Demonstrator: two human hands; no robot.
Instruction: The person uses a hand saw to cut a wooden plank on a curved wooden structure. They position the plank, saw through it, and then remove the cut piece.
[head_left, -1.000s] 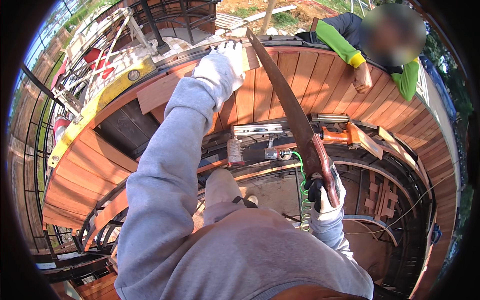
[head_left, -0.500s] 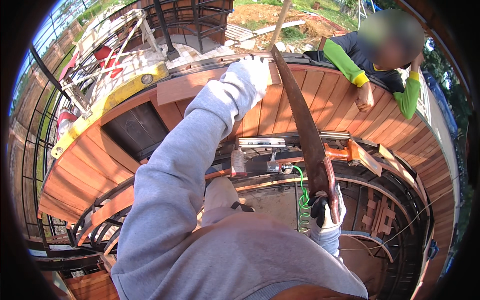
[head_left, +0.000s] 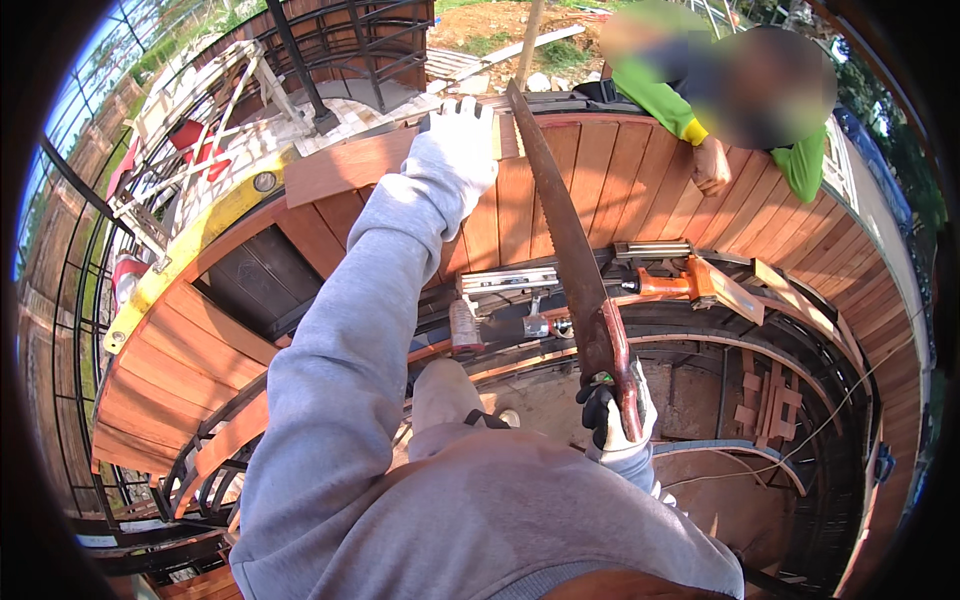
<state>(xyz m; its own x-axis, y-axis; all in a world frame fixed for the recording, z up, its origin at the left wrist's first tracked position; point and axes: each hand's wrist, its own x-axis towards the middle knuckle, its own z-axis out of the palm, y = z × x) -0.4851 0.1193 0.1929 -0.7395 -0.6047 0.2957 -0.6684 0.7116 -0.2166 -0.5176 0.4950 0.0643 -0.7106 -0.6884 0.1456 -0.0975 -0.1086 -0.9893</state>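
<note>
My right hand [head_left: 617, 415], in a white and black glove, is closed around the reddish handle of a handsaw [head_left: 570, 240]. The long, rusty-brown blade points away from me, and its toothed edge faces left. Its narrow tip lies beside the right end of a reddish wooden board [head_left: 335, 168]. On that board is my gloved left hand [head_left: 458, 140], its dark fingertips reaching over the far edge. Part of the board is hidden under this hand and sleeve. Beneath it runs a curved surface of fitted wooden planks [head_left: 590, 185].
A yellow bar [head_left: 195, 240] with round holes lies along the left rim, beside a dark gap [head_left: 262, 280]. Below the planks rest an orange power tool [head_left: 670, 286] and a metal tool [head_left: 545, 326]. A co-worker's hand [head_left: 711, 168] rests on the planks at right.
The whole view has shifted, so most things sit further left. Both my hands keep their places on saw and board. The green coiled hose is now hidden behind the saw and my right hand.
</note>
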